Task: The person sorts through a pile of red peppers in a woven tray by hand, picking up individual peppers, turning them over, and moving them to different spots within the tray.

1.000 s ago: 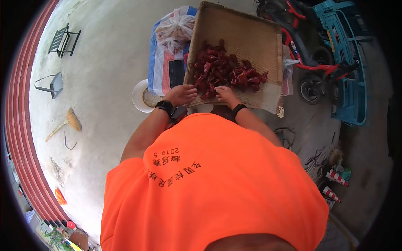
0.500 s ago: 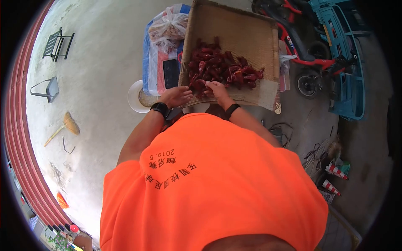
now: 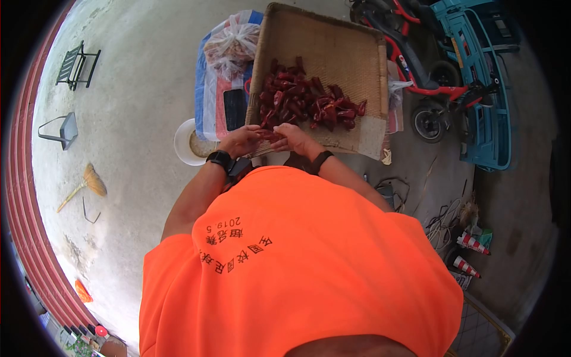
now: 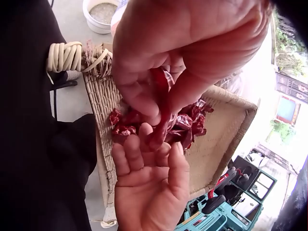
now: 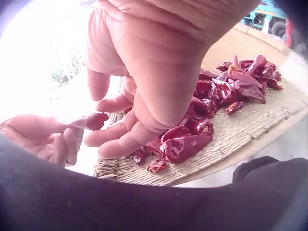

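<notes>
Between the fingers and thumb of my left hand point(image 3: 239, 140) is a dried red chili point(image 4: 166, 115). Its tip points at my right hand point(image 3: 297, 140). The right palm faces up in the left wrist view, its fingers loosely extended beside the chili tip. In the right wrist view the held chili's end lies just short of those right fingertips point(image 5: 108, 149). Both hands are over the near edge of a woven tray point(image 3: 321, 47). Just beyond them, a pile of dried red chilies point(image 3: 291, 98) covers the tray's near left and middle.
Left of the tray, a phone point(image 3: 235, 110) and a tied plastic bag point(image 3: 232, 47) lie on striped sheeting point(image 3: 208, 89). A white bucket point(image 3: 186, 143) stands on the floor nearby. To the right are a red vehicle point(image 3: 440, 91) and a teal one point(image 3: 505, 137).
My right hand has moved from over the pile toward my left hand at the tray's near edge. The left hand, loosely open before, now holds a chili.
</notes>
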Tool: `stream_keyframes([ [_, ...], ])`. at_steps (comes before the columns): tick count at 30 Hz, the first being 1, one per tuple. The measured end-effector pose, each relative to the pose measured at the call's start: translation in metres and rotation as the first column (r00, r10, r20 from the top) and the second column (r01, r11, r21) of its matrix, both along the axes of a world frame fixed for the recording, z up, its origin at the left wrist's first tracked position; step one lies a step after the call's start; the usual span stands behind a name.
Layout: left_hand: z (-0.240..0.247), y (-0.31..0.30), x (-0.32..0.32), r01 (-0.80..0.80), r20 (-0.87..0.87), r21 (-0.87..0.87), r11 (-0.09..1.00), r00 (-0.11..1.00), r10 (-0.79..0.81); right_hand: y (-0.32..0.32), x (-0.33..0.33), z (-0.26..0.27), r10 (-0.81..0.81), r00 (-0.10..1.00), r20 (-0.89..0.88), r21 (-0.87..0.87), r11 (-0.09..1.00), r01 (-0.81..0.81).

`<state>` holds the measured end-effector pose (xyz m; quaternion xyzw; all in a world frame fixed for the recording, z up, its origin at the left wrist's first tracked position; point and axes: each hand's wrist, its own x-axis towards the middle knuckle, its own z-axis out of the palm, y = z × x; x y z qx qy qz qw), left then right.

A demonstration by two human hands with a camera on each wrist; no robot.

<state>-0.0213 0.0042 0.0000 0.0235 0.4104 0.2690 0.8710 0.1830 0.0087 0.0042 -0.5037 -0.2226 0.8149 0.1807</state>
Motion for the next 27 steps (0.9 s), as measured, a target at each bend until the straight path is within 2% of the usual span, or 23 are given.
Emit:
stream_keyframes([
  [2, 0.001, -0.001, 0.000, 0.018, -0.100, -0.002, 1.000, 0.995, -0.018, -0.001, 0.002, 0.003, 0.037, 0.999, 0.011, -0.021, 0.999, -0.036],
  [5, -0.022, -0.003, 0.000, -0.009, -0.078, -0.007, 1.000, 0.997, 0.008, -0.005, 0.005, -0.004, 0.087, 0.996, -0.023, -0.003, 0.996, -0.087],
  [8, -0.017, 0.000, 0.000, 0.085, 0.074, 0.098, 0.992, 0.993, -0.093, -0.008, 0.005, -0.002, 0.070, 0.997, -0.036, 0.042, 0.997, -0.068],
  [11, -0.010, 0.001, 0.007, 0.125, 0.117, -0.050, 0.991, 0.986, -0.118, -0.010, 0.013, -0.013, 0.059, 0.997, -0.053, 0.108, 0.993, -0.053],
  [14, -0.017, 0.002, 0.010, 0.098, 0.041, -0.273, 0.957, 0.995, -0.090, -0.011, 0.018, -0.016, 0.038, 0.999, -0.035, 0.100, 0.994, -0.035],
  [17, -0.066, 0.001, 0.002, 0.136, 0.241, -0.048, 0.990, 0.963, -0.121, -0.014, 0.020, -0.013, 0.027, 0.999, -0.042, 0.020, 0.999, -0.026],
  [19, -0.051, -0.001, 0.006, 0.117, 0.145, -0.028, 0.993, 0.983, -0.112, -0.015, 0.021, -0.011, 0.026, 0.999, -0.036, -0.005, 1.000, -0.027],
  [22, -0.009, -0.003, 0.012, 0.118, 0.020, -0.031, 0.993, 0.993, -0.117, -0.018, 0.022, -0.011, 0.080, 0.996, -0.024, 0.060, 0.995, -0.079],
  [25, -0.015, 0.000, 0.010, 0.142, -0.025, -0.117, 0.983, 0.989, -0.146, -0.016, 0.032, -0.017, 0.061, 0.991, 0.117, 0.056, 0.996, -0.068],
  [27, -0.019, 0.000, 0.008, 0.121, -0.043, -0.184, 0.975, 0.990, -0.131, -0.014, 0.044, -0.028, -0.057, 0.961, 0.270, 0.068, 0.997, 0.040],
])
